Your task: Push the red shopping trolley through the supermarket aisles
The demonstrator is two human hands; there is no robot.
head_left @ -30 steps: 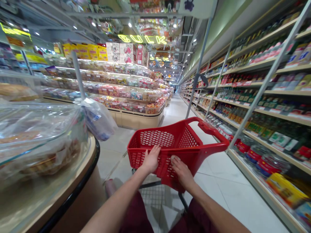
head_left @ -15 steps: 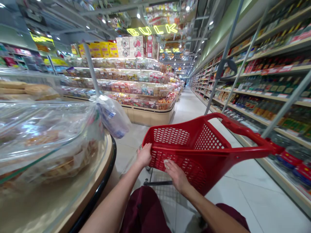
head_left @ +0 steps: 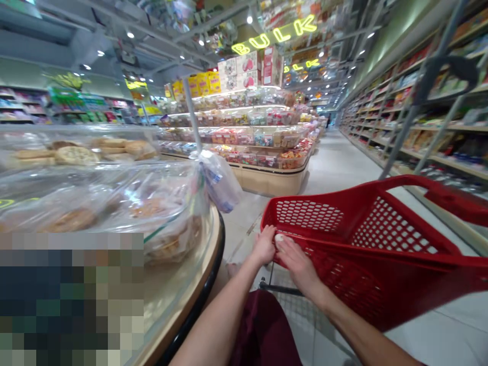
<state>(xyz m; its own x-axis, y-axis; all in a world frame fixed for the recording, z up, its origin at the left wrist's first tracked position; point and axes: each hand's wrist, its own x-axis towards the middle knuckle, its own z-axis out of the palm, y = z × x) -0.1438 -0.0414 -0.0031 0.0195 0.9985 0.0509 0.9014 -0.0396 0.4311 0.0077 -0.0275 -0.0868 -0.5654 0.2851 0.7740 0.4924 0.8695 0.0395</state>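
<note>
A red plastic shopping cart [head_left: 366, 249] with perforated sides stands in front of me, its handle off to the right. My left hand [head_left: 265, 245] is closed over the rim at the cart's near left corner. Right beside it, my right hand [head_left: 299, 264] lies against the upper edge of the cart's side. Its fingers are pressed together round a small white wad [head_left: 280, 238], perhaps tissue; the kind is unclear. The fingertips of both hands almost meet.
To the left, a curved counter [head_left: 215, 239] holds bread under clear covers. A plastic bag [head_left: 221, 183] hangs at its corner post. Ahead stands a tiered bulk candy display [head_left: 263, 175]. Shelves [head_left: 430, 101] line the aisle's right side. Pixelation hides the lower left.
My view has turned left, so the surroundings sit farther right. My right hand has moved up the cart's side to the rim, close to my left hand, which keeps its hold.
</note>
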